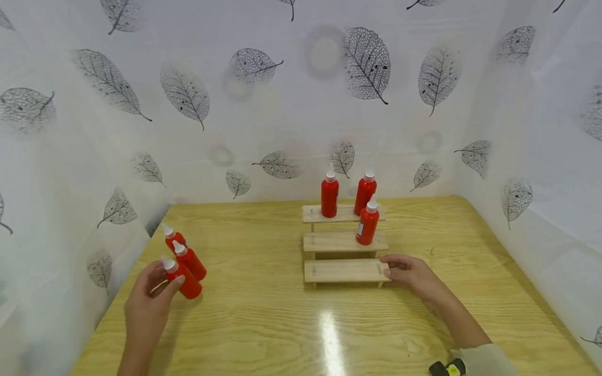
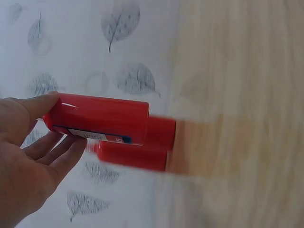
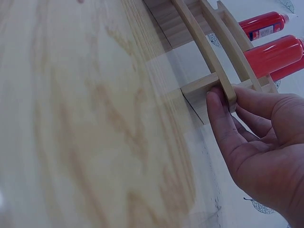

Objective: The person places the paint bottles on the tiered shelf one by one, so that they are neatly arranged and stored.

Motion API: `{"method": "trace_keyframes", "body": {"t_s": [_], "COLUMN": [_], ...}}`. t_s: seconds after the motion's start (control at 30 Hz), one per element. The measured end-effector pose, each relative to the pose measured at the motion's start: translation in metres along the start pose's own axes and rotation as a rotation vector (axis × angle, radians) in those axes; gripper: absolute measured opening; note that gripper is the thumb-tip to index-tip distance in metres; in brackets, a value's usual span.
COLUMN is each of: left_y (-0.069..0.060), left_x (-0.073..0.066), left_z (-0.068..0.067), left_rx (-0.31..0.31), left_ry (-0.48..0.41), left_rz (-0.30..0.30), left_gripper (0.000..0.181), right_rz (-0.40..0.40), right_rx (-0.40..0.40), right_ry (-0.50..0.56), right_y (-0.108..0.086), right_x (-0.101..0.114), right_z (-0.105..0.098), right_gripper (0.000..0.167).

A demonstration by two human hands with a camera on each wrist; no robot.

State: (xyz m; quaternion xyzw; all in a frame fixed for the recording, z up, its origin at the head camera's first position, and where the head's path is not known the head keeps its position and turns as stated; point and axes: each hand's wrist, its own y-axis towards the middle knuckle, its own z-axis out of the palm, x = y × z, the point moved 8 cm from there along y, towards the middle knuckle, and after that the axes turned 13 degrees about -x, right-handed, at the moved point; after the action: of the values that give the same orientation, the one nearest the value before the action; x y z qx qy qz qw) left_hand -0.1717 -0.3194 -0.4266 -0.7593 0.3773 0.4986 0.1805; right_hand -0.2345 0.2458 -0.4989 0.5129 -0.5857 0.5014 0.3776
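In the head view my left hand point(image 1: 149, 300) grips a red squeeze bottle point(image 1: 185, 282) with a white nozzle cap near its top. The left wrist view shows this bottle point(image 2: 102, 118) raised off the table, thumb on one side and fingers on the other. Two more red bottles point(image 1: 194, 262) point(image 1: 173, 238) stand close behind it. My right hand point(image 1: 408, 274) pinches the right end of the lowest step of a three-step wooden rack point(image 1: 345, 270); in the right wrist view thumb and fingers clasp that board's end point(image 3: 229, 95).
Two red bottles point(image 1: 330, 198) point(image 1: 365, 194) stand on the rack's top step, and another point(image 1: 368, 225) on the middle step's right side. The wooden table point(image 1: 263, 313) is bordered by leaf-patterned white sheeting point(image 1: 282, 115) at the back and sides.
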Motion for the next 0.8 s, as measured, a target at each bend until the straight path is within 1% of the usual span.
{"method": "trace_keyframes", "body": {"t_s": [0.13,0.23,0.3,0.4,0.5,0.67,0.73,0.8], "left_y": [-0.012,-0.022,-0.028,-0.036,-0.045,-0.061,-0.068,-0.073], "left_x": [-0.027,-0.046,-0.059,-0.078,-0.1,-0.136,-0.15,-0.16], "left_z": [0.025,0.045,0.06,0.083,0.107,0.146,0.16,0.173], "left_rx": [0.121,0.206,0.254,0.323,0.374,0.431,0.454,0.472], "left_ry": [-0.042,-0.067,-0.101,-0.177,-0.253,-0.378,-0.414,-0.438], "left_rz": [0.12,0.192,0.221,0.261,0.313,0.427,0.474,0.503], "left_gripper": [0.059,0.058,0.057,0.056,0.053,0.049,0.048,0.047], "right_rz": [-0.008,-0.005,-0.009,0.0,-0.005,-0.007,-0.007,-0.007], "right_rx": [0.008,0.004,0.006,-0.001,0.01,0.006,0.001,0.001], "right_ry": [0.002,-0.005,-0.017,-0.018,-0.012,-0.023,-0.032,-0.03], "right_y": [0.0,0.001,0.001,0.002,0.002,0.002,0.001,0.001], "right_x": [0.001,0.001,0.001,0.001,0.002,0.002,0.001,0.0], "right_z": [0.002,0.002,0.003,0.003,0.003,0.0,-0.001,0.0], "right_gripper": [0.055,0.054,0.054,0.053,0.054,0.054,0.054,0.054]}}
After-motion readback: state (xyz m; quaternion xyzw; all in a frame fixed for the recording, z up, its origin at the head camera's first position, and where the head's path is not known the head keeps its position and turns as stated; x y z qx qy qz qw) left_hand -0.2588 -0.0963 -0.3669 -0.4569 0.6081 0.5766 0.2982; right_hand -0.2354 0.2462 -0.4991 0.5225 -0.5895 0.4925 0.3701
